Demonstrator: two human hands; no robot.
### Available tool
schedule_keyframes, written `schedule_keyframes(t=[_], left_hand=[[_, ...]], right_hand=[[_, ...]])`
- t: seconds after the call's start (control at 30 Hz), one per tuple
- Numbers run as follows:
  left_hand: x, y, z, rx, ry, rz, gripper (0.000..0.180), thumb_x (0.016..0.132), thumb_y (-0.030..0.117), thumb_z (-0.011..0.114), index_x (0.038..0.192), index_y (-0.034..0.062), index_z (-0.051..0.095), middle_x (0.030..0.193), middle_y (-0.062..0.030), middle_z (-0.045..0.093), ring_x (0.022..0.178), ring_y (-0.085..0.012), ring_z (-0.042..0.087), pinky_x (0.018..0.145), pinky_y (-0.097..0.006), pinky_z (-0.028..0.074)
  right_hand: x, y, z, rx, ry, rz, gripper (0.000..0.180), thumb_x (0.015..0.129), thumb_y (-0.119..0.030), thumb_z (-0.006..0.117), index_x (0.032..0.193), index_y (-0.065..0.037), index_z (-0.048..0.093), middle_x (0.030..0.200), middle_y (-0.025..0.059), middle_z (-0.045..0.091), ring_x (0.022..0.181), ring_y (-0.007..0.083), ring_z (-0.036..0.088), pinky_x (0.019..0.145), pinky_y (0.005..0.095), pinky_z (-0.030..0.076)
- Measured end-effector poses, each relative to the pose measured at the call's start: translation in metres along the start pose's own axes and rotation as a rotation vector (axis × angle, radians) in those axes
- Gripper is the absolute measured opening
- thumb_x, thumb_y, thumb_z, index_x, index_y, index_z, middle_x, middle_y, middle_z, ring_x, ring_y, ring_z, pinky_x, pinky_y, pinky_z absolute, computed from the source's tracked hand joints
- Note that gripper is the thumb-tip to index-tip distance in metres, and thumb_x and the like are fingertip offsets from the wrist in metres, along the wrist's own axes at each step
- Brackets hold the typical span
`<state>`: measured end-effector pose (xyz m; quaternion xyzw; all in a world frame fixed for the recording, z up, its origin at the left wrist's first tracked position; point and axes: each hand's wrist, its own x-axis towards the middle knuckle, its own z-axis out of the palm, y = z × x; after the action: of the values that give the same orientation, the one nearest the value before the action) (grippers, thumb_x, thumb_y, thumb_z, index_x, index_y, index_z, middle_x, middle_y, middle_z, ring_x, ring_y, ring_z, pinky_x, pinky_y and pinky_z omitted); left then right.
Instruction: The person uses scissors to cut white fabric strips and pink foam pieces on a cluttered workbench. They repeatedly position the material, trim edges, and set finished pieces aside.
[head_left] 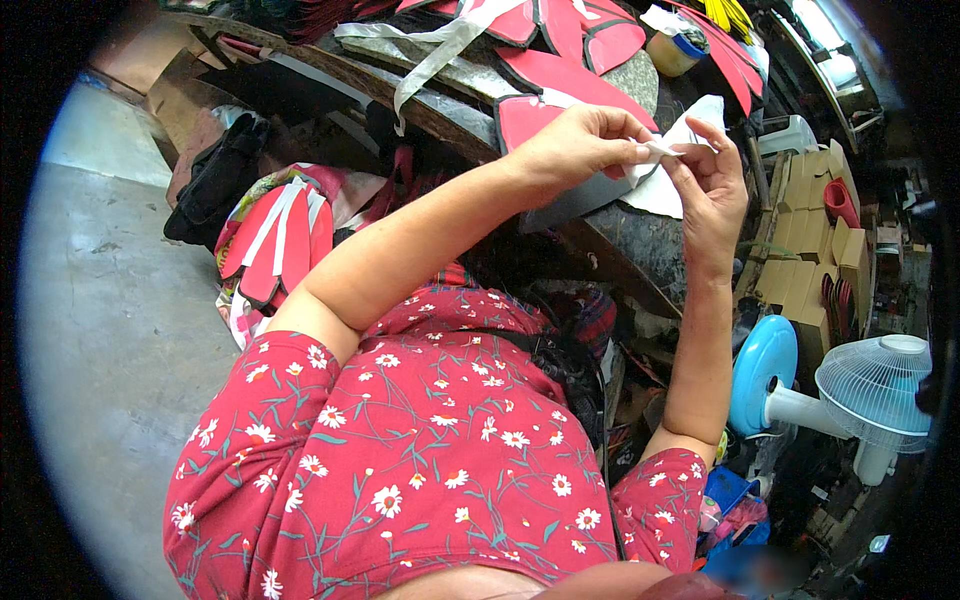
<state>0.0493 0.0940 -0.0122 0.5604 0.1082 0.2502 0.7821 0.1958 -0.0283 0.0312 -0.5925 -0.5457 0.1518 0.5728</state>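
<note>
**Both hands pinching a white strip over the bench edge**

While both forearms were raised over the lap, the left hand (575,145) and right hand (712,185) met at a narrow white strip (662,149), held in the air just above the near edge of the workbench (640,250). Left thumb and forefinger were pressed together on one end of the strip; the right fingertips pinched the other end, remaining fingers loosely curled. Below the hands lay a dark grey cut piece (575,205) with a white sheet (670,190) over part of it, red cut pieces (560,75) further back.

Risk, as judged: the strip was thin and held only at the fingertips, so an uneven pull could tear or twist it, or let it slip from the grip.

Room: the bench was crowded, red pieces and long pale strips (440,50) overlapping. Open space lay only toward the lap. A white fan (875,385) and stacked cardboard boxes (815,235) closed off the right side; bare concrete floor (110,330) lay left.
</note>
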Motion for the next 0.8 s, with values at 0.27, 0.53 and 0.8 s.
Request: schedule_keyframes(t=[0.27, 0.53, 0.8], left_hand=[[-0.013, 0.004, -0.005, 0.02, -0.097, -0.036, 0.031, 0.092, 0.018, 0.069, 0.118, 0.0027, 0.066, 0.097, -0.0006, 0.067, 0.082, -0.0072, 0.062, 0.075, -0.024, 0.051], [-0.018, -0.01, 0.005, 0.015, 0.024, 0.093, 0.028, 0.094, 0.014, 0.067, 0.119, 0.0023, 0.065, 0.091, -0.0009, 0.067, 0.08, -0.0079, 0.062, 0.075, -0.024, 0.05], [-0.006, -0.031, -0.009, 1.219, 0.157, 0.634, 0.042, 0.086, 0.025, 0.071, 0.123, 0.0083, 0.059, 0.111, -0.0074, 0.066, 0.11, -0.0289, 0.058, 0.095, -0.043, 0.046]], right_hand=[[-0.003, 0.013, -0.004, -0.119, 0.122, -0.008, 0.024, 0.09, 0.0, 0.068, 0.114, -0.003, 0.062, 0.092, 0.0052, 0.069, 0.079, 0.0098, 0.063, 0.075, 0.0252, 0.051], [-0.032, 0.02, 0.001, 0.519, -0.06, 0.534, 0.02, 0.097, -0.019, 0.065, 0.108, -0.002, 0.063, 0.097, 0.0088, 0.07, 0.073, 0.0125, 0.067, 0.067, 0.0233, 0.052], [-0.011, 0.037, -0.02, 0.382, 0.217, 0.444, 0.014, 0.089, -0.002, 0.069, 0.098, -0.007, 0.059, 0.091, 0.0055, 0.067, 0.081, 0.0155, 0.068, 0.074, 0.0291, 0.057]])
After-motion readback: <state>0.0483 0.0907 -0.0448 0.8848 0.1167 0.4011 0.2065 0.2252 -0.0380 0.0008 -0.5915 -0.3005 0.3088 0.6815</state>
